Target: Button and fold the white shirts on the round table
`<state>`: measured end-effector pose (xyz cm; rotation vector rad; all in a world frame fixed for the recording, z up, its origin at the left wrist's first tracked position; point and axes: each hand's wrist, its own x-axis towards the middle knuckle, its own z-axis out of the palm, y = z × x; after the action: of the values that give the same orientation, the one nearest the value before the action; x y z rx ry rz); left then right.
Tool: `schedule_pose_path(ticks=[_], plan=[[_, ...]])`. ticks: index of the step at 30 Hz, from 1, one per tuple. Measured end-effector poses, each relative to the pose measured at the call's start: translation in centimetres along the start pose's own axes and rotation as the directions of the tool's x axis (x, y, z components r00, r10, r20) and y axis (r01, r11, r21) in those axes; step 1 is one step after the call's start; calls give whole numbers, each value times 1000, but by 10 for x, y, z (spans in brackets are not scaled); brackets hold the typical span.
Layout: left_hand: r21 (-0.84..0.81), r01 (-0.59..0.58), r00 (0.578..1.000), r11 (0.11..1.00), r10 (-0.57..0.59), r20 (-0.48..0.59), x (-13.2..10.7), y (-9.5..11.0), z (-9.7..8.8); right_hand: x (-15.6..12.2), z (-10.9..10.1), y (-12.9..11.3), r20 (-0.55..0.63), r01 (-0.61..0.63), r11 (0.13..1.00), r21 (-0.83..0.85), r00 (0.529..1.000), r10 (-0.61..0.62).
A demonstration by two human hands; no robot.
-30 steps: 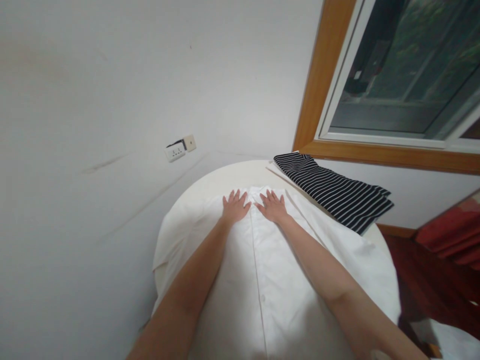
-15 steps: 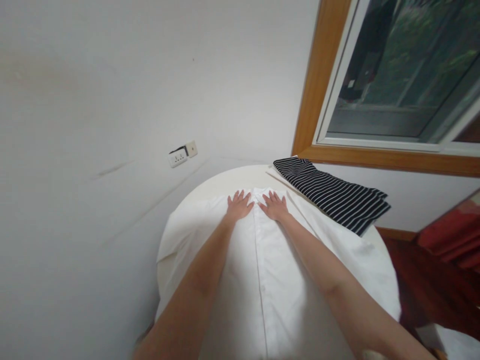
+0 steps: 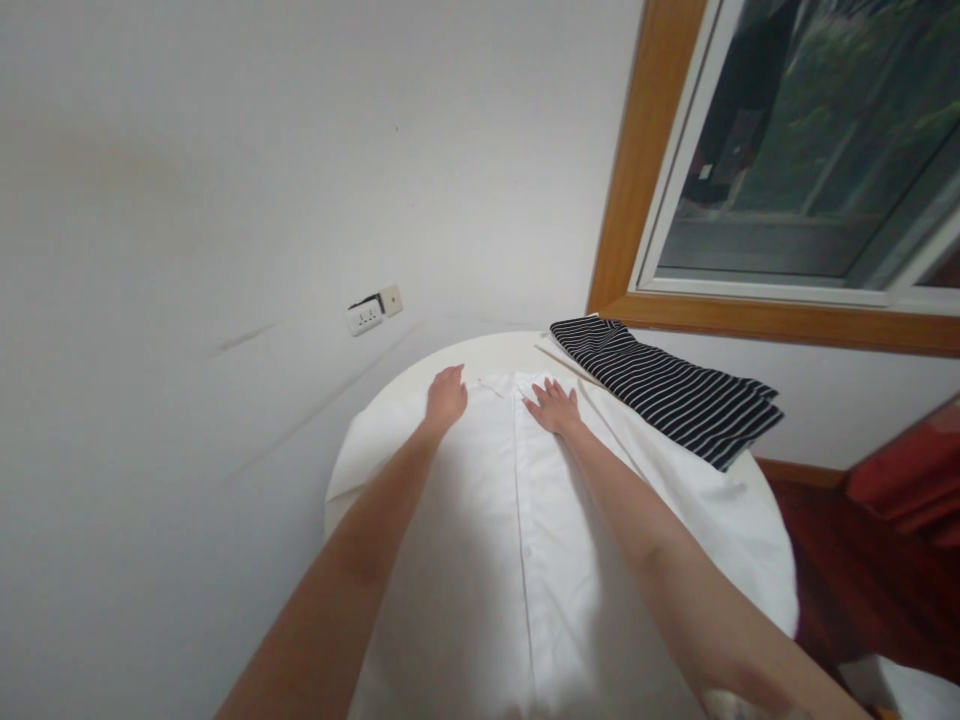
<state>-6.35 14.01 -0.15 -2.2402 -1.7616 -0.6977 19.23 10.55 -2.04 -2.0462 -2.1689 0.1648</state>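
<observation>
A white button-up shirt point(image 3: 480, 560) lies spread over a round cream table point(image 3: 487, 350), its buttoned front facing up and its far edge near the back of the table. At the far left part of that edge is my left hand point(image 3: 447, 398), fingers drawn together on the cloth; the fingertips are partly hidden. My right hand point(image 3: 556, 408) rests flat with fingers spread on the shirt, just right of the button strip at the top. Both forearms stretch over the shirt.
A folded black-and-white striped garment point(image 3: 667, 390) lies at the table's back right, over something pale. Behind the table is a white wall with a socket point(image 3: 365, 317); a wood-framed window point(image 3: 750, 309) is at right. Red fabric point(image 3: 915, 480) hangs at the far right.
My left hand has moved left along the shirt's far edge, away from the button strip, and its spread fingers have drawn together. My right hand stays nearly in place.
</observation>
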Motion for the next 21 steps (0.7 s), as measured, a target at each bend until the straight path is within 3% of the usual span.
schedule_pose_path(ticks=[3, 6, 8, 12, 16, 19, 21], plan=[[178, 138, 966, 974, -172, 191, -8, -58, -32, -7, -3, -2, -98, 24, 1000, 10, 995, -23], [242, 201, 938, 949, -258, 233, -23, -107, -56, -22, -9, -8, -256, 131, 991, -13, 958, -130], [284, 221, 913, 933, -300, 276, -30, -129, -64, -36, -14, -16, -284, 246, 968, -42, 926, -248], [305, 291, 827, 907, -399, 396, -36, -155, -65, -67, -18, -29, -95, 461, 887, -27, 882, -461], [236, 370, 743, 898, -439, 504, -41, -174, -64, -91, -15, -30, 79, 469, 881, 67, 877, -473], [176, 377, 726, 909, -408, 554, -50, -188, -66, -98, -13, -27, 58, 451, 888, 94, 888, -457], [172, 360, 742, 917, -393, 543, -59, -199, -67, -99, -14, -27, 27, 438, 893, 99, 896, -443]])
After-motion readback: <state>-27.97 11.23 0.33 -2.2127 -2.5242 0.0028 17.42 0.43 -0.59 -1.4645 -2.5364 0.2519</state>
